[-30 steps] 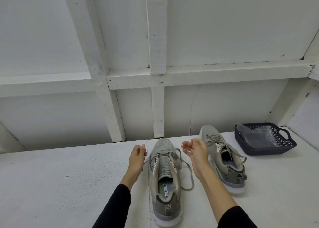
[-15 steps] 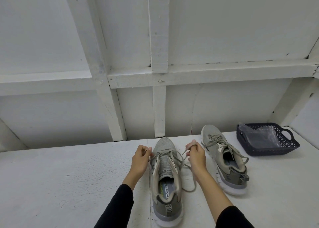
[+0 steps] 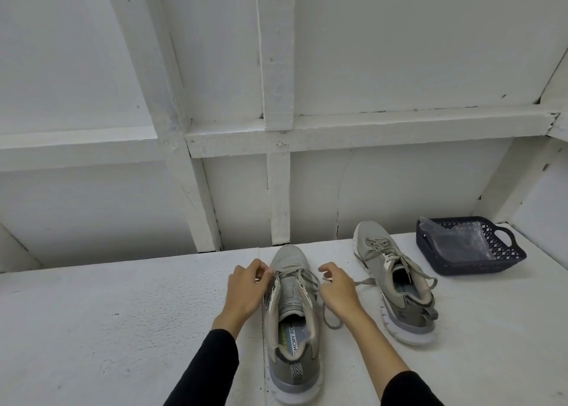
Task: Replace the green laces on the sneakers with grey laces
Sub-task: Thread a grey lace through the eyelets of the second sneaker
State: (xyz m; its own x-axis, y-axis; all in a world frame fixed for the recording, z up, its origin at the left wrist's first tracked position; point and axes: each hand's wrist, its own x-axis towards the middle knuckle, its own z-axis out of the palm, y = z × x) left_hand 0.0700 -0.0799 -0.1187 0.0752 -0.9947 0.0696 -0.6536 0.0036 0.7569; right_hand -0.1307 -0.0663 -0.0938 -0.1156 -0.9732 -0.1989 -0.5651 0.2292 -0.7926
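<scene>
A grey sneaker [image 3: 290,329] stands in front of me on the white table [image 3: 123,313], toe pointing away. A grey lace [image 3: 307,278] runs through its lower eyelets. My left hand [image 3: 246,292] pinches one lace end at the shoe's left side. My right hand [image 3: 336,289] pinches the other strand at the right side; its loose end trails over the table toward the second sneaker. The second grey sneaker [image 3: 396,285] stands to the right, fully laced in grey.
A dark blue plastic basket [image 3: 498,259] with a clear plastic bag [image 3: 455,239] inside sits at the table's back right. White wooden wall framing rises behind the table's far edge.
My right hand went from open above the shoe to pinching the lace on the right side. Both hands drew closer to the shoe, and the lace strand now lies out to the right.
</scene>
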